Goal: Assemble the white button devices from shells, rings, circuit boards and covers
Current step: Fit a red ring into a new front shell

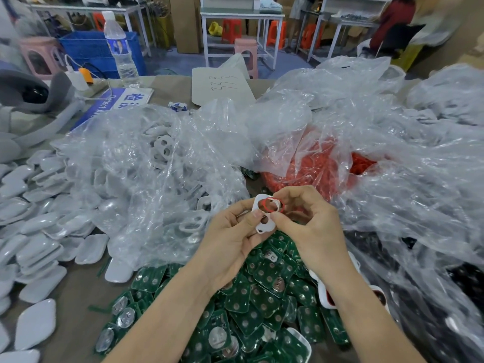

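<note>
I am at the start of this unit. My left hand [230,231] pinches a white shell [265,227] between thumb and fingers, raised above the pile of green circuit boards [262,297]. My right hand [311,226] pinches a red ring [269,204] against the shell's upper opening. The two hands are close together, both clamped on this one assembly. The ring looks only partly seated: it lies skewed over the hole and spills past the shell's edge on the right. I judge the fitting step unfinished. The lower hole shows no ring, and no board or cover has been added to this shell. So most of the work on this piece is still ahead. Beside my right forearm lie a few white pieces with dark red openings [326,297]. They may be shells already ringed, though I cannot be sure. The shell itself is a thin, flat, rounded white plate with two round holes and small notches along its rim. The ring is slim and bright red and looks flexible. Supplies remain plentiful: a clear bag of red rings [314,163] just beyond my hands, a bag of white shells [157,158] to the left, and white covers [39,231] heaped on the worktop [78,289].
</note>
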The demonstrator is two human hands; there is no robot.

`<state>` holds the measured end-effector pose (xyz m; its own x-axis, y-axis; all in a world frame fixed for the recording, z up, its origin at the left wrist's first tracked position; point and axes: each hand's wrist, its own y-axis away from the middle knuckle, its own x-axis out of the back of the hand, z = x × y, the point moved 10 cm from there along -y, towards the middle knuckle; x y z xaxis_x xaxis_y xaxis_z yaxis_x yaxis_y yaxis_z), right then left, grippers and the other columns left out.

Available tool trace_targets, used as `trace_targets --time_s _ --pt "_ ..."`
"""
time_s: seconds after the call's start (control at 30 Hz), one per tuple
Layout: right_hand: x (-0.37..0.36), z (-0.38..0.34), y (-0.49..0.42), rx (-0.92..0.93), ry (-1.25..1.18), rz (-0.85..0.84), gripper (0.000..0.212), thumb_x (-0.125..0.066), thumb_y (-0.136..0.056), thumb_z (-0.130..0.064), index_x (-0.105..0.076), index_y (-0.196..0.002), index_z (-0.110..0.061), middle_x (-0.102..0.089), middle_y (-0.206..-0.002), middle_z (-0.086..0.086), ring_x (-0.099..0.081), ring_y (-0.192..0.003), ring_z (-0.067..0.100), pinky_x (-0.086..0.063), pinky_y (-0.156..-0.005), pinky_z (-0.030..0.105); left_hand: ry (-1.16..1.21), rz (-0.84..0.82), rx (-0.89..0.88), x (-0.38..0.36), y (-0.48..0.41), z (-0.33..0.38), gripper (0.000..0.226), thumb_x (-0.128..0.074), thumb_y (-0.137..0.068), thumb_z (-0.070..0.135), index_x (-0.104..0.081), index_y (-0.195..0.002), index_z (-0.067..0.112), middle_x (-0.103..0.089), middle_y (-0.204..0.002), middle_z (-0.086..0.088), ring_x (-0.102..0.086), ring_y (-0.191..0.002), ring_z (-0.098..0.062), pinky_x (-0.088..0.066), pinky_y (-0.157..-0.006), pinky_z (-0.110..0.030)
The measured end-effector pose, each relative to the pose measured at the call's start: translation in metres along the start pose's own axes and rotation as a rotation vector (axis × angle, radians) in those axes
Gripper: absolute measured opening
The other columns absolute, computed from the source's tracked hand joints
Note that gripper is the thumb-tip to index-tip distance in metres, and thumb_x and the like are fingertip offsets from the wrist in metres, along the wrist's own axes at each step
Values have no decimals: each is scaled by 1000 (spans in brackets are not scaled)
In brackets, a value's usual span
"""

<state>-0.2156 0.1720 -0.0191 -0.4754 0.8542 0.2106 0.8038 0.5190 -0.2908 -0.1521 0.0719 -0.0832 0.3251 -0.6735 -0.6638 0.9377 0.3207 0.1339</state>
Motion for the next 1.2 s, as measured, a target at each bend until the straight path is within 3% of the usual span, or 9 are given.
trace_targets --time_s 0.13,0.37,0.57,0.93,1.1,1.2 --pt "-1 -2 0 20 20 -2 31 -77 -76 -5 -66 -86 -32 -63 -94 0 -63 -77 10 -51 -71 16 -15 -2 -2 -1 0 1 32 -61 -80 9 -65 -111 -1 -72 -106 -18 -71 -91 -20 -59 -82 -30" --pt "-1 1 0 16 63 9 29 -77 -76 -5 -68 -89 -29 -62 -92 -8 -65 -79 13 -55 -75 25 -30 -28 7 -4 1 0 34 -61 -82 9 -64 -115 0 -71 -110 -20 -70 -96 -22 -58 -82 -30" --pt "-2 0 0 24 77 -19 27 -78 -76 -6 -69 -89 -28 -62 -91 -10 -66 -84 10 -53 -75 19 -65 -7 -18 0 0 1 33 -63 -80 12 -65 -111 1 -72 -107 -17 -70 -95 -21 -58 -82 -30" --pt "-2 2 0 2 80 -31 27 -79 -75 -8 -69 -88 -31 -64 -93 -7 -64 -83 11 -53 -76 22 -129 -3 -36 -1 1 1 33 -64 -77 16 -66 -108 4 -73 -101 -17 -71 -94 -19 -58 -83 -29" --pt "-2 1 -1 17 125 -40 31 -80 -74 -10 -69 -85 -37 -61 -89 -14 -62 -81 7 -48 -72 12 -188 15 -51 1 1 3 32 -65 -75 18 -67 -105 7 -75 -93 -12 -71 -87 -17 -58 -80 -27" --pt "-3 5 -1 -20 86 -66 26 -81 -73 -11 -70 -81 -33 -63 -88 -11 -62 -78 7 -50 -69 16 -237 30 -63 2 2 3 31 -66 -75 21 -68 -103 9 -76 -89 -9 -71 -85 -16 -57 -76 -24"
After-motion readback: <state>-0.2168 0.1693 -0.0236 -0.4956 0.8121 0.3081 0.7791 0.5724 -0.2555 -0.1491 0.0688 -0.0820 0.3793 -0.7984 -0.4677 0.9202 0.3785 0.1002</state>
